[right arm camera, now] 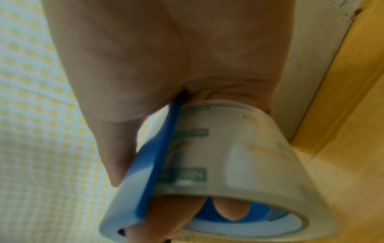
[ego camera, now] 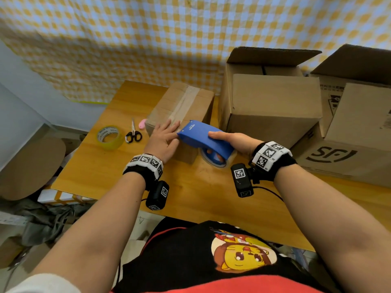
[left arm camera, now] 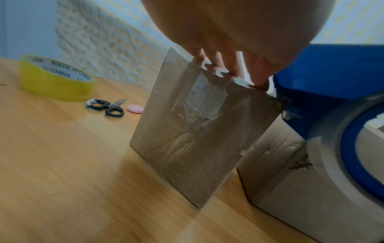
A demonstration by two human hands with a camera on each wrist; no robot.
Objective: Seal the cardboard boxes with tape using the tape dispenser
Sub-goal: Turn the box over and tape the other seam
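A small cardboard box (ego camera: pixel 182 104) with a clear tape strip along its top seam stands on the wooden table (ego camera: pixel 99 166); its near side (left arm camera: pixel 193 131) fills the left wrist view. My left hand (ego camera: pixel 164 140) lies flat on the box's near top edge, fingers straight, fingertips (left arm camera: pixel 220 65) showing over the rim. My right hand (ego camera: pixel 230 140) grips the blue tape dispenser (ego camera: pixel 203 135), fingers curled through the clear tape roll (right arm camera: pixel 239 164). The dispenser's front end sits at the box's near right corner beside my left hand; the dispenser (left arm camera: pixel 324 78) is at the right of the left wrist view.
A yellow tape roll (ego camera: pixel 110 137), black scissors (ego camera: pixel 133 134) and a small pink object (ego camera: pixel 142 123) lie left of the box. Larger open cardboard boxes (ego camera: pixel 273 106) crowd the right side, one marked SF (ego camera: pixel 338 159). A checkered cloth hangs behind.
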